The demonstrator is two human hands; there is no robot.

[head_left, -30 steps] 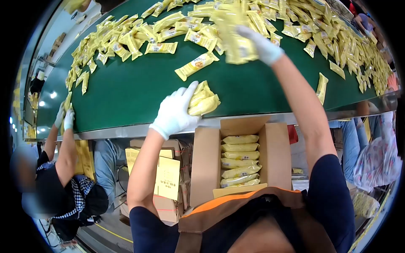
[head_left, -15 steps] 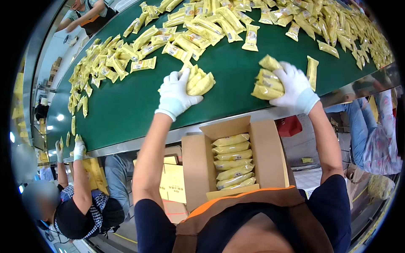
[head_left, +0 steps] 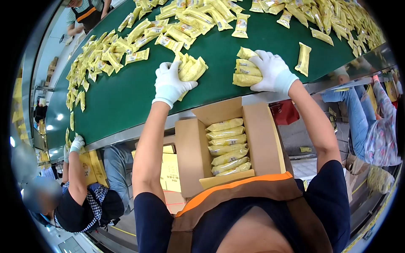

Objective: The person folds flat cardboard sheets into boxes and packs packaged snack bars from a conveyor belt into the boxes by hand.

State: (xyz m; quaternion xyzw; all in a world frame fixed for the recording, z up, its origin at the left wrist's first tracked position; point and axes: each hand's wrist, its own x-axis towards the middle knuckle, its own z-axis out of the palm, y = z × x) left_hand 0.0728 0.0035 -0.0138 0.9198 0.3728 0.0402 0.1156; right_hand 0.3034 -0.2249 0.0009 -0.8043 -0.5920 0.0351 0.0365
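Both my hands wear white gloves with pale cuffs and are over the green belt (head_left: 219,86). My left hand (head_left: 169,82) closes around the left side of a bunch of yellow wrapped snack packets (head_left: 194,68). At the right, my right hand (head_left: 273,71) grips a stack of several yellow packets (head_left: 247,75), pressed side by side. A gap of bare belt separates the two bunches. Right below, in front of my apron, stands an open cardboard box (head_left: 190,156). Inside it lies one row of several yellow packets (head_left: 228,141).
Many loose packets (head_left: 185,31) cover the belt's far side, and a single packet (head_left: 303,59) lies right of my right hand. A metal edge (head_left: 177,122) borders the belt. On the left a co-worker's gloved hand (head_left: 77,143) is at the belt. A red bag (head_left: 285,112) hangs beside the box.
My right hand has moved left with its packets, closer to my left hand and away from the single packet. My left hand keeps its bunch. The whole view has shifted slightly.
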